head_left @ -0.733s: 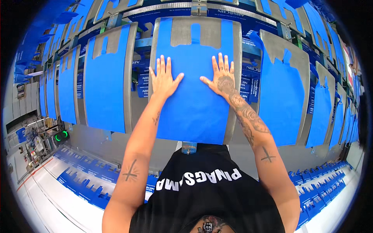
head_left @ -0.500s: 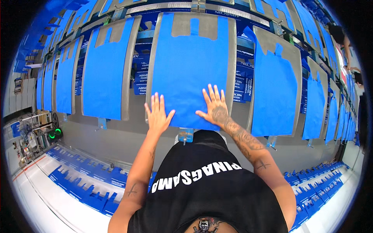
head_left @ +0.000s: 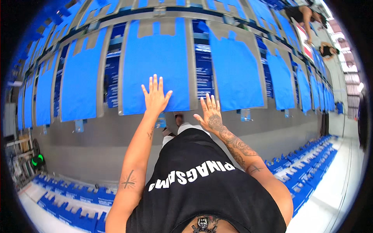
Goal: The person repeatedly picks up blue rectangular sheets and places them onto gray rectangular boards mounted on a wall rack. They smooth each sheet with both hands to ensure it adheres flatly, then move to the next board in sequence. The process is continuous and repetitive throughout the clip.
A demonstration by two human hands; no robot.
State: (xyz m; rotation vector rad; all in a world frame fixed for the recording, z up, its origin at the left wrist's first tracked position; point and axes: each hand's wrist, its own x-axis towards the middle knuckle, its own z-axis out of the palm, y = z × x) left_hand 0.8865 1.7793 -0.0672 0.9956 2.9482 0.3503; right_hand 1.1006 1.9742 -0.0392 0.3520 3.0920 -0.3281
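A flat blue fabric bag (head_left: pixel 159 58) with cut-out handle strips lies on a grey rectangular board (head_left: pixel 190 58) before me. Over the bag's lower part is my left hand (head_left: pixel 156 95), open with fingers spread; whether the palm presses on the cloth I cannot tell. My right hand (head_left: pixel 211 112) is open too, holding nothing. It hovers just past the board's lower right corner, by the gap before the neighbouring board. On that board a second blue bag (head_left: pixel 235 73) lies a little askew, its top edge uneven.
More boards with blue bags (head_left: pixel 83 77) run in a row to both sides, with another row beyond. Below, printed blue bags (head_left: pixel 70 211) lie in rows on a white surface. A metal bracket (head_left: pixel 160 120) juts under the near board. Other people (head_left: pixel 305 17) are at far right.
My right hand has come off the middle bag to its right side, while the left stays over it. The view has swung right, so the boards appear further left.
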